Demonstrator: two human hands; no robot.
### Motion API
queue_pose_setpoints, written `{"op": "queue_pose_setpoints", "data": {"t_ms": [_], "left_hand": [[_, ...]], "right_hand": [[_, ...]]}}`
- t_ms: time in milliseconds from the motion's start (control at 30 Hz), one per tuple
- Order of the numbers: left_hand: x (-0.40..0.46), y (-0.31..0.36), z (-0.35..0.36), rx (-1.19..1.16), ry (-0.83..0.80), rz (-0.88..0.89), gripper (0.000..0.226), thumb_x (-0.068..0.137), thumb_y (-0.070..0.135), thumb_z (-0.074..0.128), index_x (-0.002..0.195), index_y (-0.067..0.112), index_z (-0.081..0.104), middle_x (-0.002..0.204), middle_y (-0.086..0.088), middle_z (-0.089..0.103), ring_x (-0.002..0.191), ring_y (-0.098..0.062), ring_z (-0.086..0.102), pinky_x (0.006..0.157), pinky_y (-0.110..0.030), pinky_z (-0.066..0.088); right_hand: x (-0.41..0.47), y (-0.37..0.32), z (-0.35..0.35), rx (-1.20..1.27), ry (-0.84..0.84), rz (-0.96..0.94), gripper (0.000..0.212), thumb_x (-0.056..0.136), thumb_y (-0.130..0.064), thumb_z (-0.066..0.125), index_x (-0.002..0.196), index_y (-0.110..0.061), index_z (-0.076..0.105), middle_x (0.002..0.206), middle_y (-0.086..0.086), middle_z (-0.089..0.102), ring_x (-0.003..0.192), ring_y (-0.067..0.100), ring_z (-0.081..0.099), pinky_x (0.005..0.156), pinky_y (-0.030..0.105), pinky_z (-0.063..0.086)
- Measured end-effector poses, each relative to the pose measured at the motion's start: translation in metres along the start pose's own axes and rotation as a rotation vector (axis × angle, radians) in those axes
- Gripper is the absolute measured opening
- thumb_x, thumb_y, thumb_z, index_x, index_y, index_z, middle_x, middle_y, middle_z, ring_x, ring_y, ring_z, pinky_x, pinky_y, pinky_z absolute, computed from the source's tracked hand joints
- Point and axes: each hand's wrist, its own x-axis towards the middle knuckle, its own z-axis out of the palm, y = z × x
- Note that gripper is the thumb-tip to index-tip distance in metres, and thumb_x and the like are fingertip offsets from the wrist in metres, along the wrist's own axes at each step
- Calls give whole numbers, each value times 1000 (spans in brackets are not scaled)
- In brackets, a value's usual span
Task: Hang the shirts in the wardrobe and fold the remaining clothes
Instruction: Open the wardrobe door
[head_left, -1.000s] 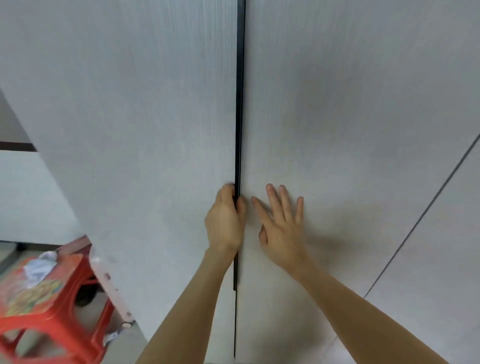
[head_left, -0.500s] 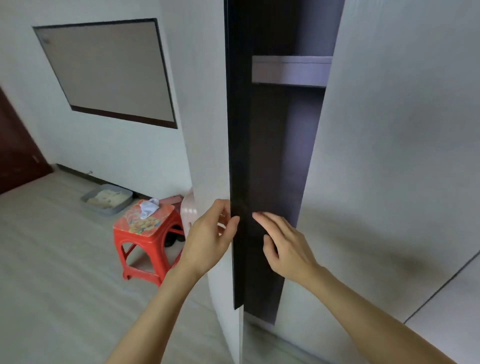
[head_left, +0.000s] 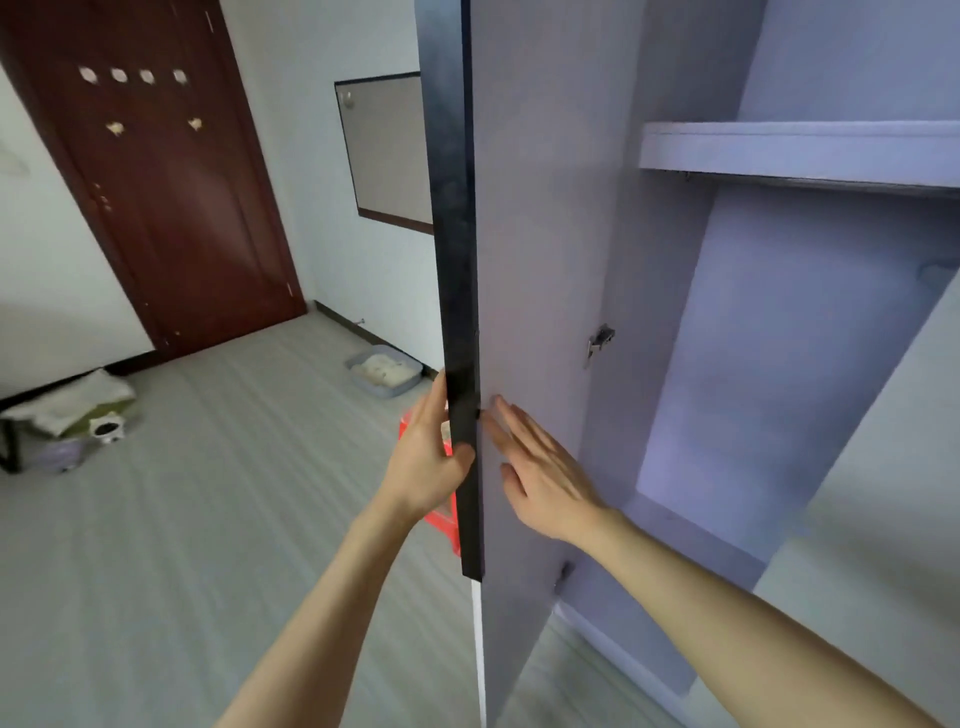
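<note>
Wardrobe door (head_left: 524, 260) edge gripped by left hand (head_left: 428, 457); right hand (head_left: 540, 480) laid flat, fingers straight, on door's inner face.

1. The wardrobe door (head_left: 524, 260) stands swung out edge-on and splits the space: room to its left, cupboard to its right.
2. The left hand (head_left: 428, 457) grips the door's dark edge strip (head_left: 457, 291); the right hand (head_left: 540, 480) lies flat on the inner face.
3. Right of the door, the wardrobe (head_left: 779, 364) gapes wide, with open room under the shelf (head_left: 800, 150).
4. A hinge (head_left: 600, 340) juts from the side panel.
5. A red stool (head_left: 441, 525) sits close behind the door.
6. The floor (head_left: 208, 519) to the left lies open; a tray (head_left: 384, 371) stands by the far wall.
</note>
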Motion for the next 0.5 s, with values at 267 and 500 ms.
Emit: {"op": "queue_pose_setpoints", "data": {"t_ms": [267,500], "left_hand": [[18,-15,-15,223,178,-165,74,85,3,51,148,21,18,141,-7,35,121,-27,46,90,-34,45],[5,1,62,400,201,81,48,81,0,55,128,4,50,130,-15,49,115,-35,47,94,-44,42]], "right_hand": [[31,3,-3,-131,-53,83,55,94,-12,36,147,-19,23,157,0,11,145,15,2,118,38,7],[-24,57,-49,-115,135,182,36,89,-4,45,122,-8,59,124,5,59,117,23,50,95,24,34]]}}
